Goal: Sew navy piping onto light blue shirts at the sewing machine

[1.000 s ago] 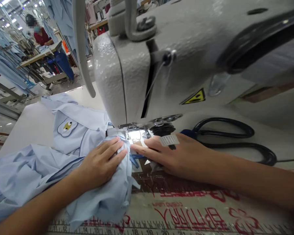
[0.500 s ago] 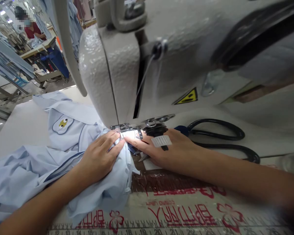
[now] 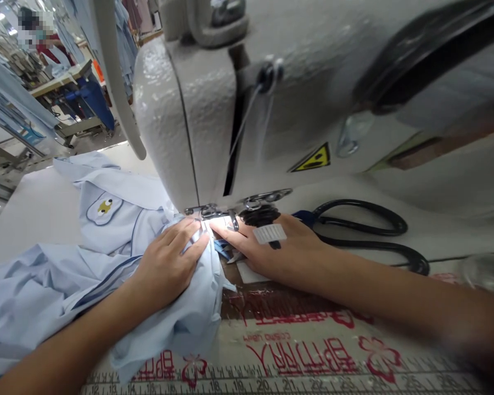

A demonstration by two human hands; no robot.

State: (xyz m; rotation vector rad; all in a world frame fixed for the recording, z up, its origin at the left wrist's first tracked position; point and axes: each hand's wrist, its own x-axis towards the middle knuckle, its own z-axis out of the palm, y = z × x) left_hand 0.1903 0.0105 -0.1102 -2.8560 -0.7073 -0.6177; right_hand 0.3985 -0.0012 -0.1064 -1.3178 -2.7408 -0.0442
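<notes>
A light blue garment (image 3: pixel 107 269) with a dark piped edge lies bunched left of the needle area. It carries a cloud-shaped patch (image 3: pixel 104 208) with a yellow figure. My left hand (image 3: pixel 168 258) is closed over the cloth, thumb and forefinger beside the lit metal presser foot (image 3: pixel 230 220). From the other side my right hand (image 3: pixel 280 249) reaches in with fingers stretched out, tips by the cloth under the foot. Machine parts hide some right fingers. Below that hand, blue strips (image 3: pixel 222 248) show. The sewing machine head (image 3: pixel 197 109) stands over both hands.
Black-handled scissors (image 3: pixel 362 204) lie behind my right forearm. A printed measuring scale (image 3: pixel 247 385) runs along the front edge. A clear round object (image 3: pixel 483 271) stands at the right. Across the room, a co-worker (image 3: pixel 51 46) is at another table (image 3: pixel 61 79) near hanging light blue clothes.
My right fingertips have shifted slightly away from my left thumb, and more of the blue strips shows. My left hand stays on the cloth. In the background, the co-worker's posture has changed.
</notes>
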